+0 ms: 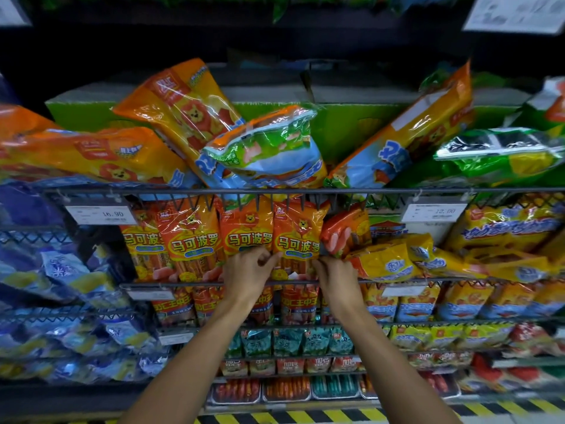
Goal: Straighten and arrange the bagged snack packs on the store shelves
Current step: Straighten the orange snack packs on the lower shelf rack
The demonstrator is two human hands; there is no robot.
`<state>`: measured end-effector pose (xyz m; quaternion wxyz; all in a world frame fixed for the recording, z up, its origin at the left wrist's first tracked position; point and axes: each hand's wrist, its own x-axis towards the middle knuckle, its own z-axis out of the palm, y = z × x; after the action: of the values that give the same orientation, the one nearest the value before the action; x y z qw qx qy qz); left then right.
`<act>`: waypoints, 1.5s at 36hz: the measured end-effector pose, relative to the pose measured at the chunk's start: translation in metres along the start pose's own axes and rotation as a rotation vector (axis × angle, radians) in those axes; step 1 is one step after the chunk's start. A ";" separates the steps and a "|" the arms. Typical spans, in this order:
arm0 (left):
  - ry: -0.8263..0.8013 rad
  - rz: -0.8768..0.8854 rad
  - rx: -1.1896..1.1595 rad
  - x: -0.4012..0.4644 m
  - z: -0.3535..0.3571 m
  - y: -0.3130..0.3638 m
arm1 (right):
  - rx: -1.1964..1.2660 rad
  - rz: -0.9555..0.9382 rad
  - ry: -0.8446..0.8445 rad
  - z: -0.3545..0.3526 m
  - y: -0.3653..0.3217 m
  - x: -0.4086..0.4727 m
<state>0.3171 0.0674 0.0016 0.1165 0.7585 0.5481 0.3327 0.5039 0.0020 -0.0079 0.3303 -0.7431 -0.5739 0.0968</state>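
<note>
Store shelves (305,190) fill my view; my left hand (247,272) and right hand (334,275) pinch, fingers curled, the rightmost orange sausage pack (298,231) standing upright in its second-shelf row.

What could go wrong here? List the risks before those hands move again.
1. Both the left hand and right hand grip the rightmost upright orange pack; tugging it could tip the neighbouring upright packs.
2. The tilted red sausage pack leans against it and may slump once it shifts.
3. Loose bags piled on the top shelf overhang the wire rail; jolting the rack might bring them down.
</note>
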 end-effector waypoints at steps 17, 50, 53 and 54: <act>-0.187 0.234 -0.401 -0.057 0.040 0.029 | 0.171 -0.267 0.085 -0.056 0.035 -0.067; -0.193 -0.123 -0.735 -0.078 0.081 0.134 | 0.035 -0.121 0.314 -0.112 0.145 -0.031; -0.071 -0.184 -0.688 -0.074 0.076 0.127 | 0.025 -0.109 0.304 -0.112 0.142 -0.033; -0.061 -0.199 -0.676 -0.072 0.075 0.124 | 0.021 -0.105 0.301 -0.112 0.142 -0.033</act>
<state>0.4446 -0.0304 -0.0147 0.4092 0.6296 0.4743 0.4596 0.6635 -0.0885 -0.0155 0.4251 -0.7147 -0.5548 -0.0271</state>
